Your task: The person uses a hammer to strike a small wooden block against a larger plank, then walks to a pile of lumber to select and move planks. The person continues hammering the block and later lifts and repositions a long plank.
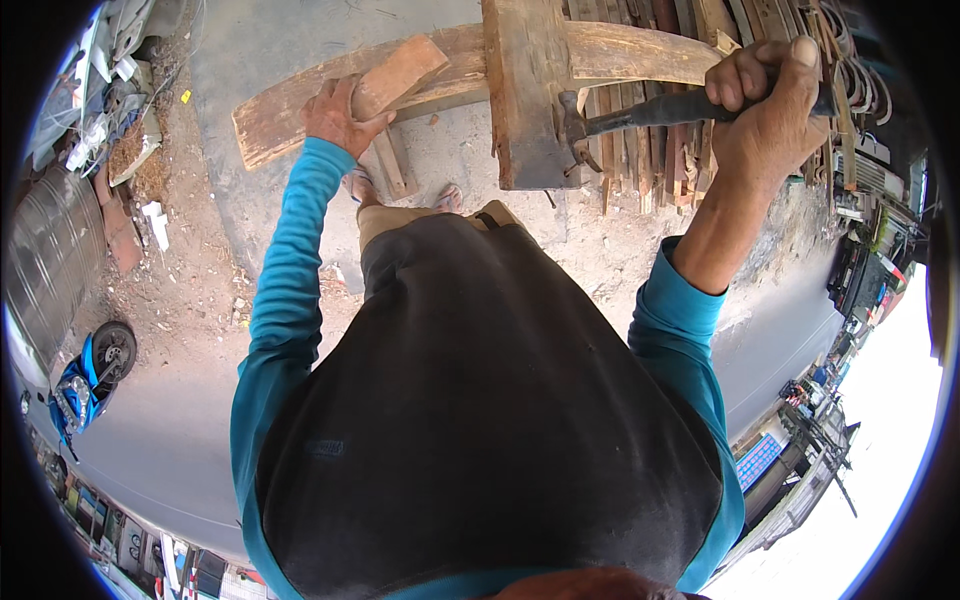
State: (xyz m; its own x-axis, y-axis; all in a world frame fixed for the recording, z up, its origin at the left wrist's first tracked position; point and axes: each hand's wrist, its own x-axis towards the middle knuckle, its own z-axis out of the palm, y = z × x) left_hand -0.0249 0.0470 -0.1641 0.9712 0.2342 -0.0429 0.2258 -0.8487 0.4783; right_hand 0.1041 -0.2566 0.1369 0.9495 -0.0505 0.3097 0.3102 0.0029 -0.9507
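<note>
My left hand (338, 118) is closed round the near end of a short reddish wood block (402, 76). Under that block runs a long weathered plank (280, 112). A thick wooden beam (525, 85) crosses over the plank, its near end toward my body. My right hand (765, 100) grips the dark handle of a claw hammer (660, 108). The hammer's head lies against the right side of the beam, or just in front of it; I cannot tell whether they touch. A thin nail-like point (550, 199) shows below the beam's near end.
Many stacked wood strips (640, 140) lie at the far right. A small wooden leg (392, 165) stands under the plank, near my sandalled feet (449, 196). At left are a ribbed metal drum (58, 235), scrap (150, 140) and a blue motorbike (90, 375).
</note>
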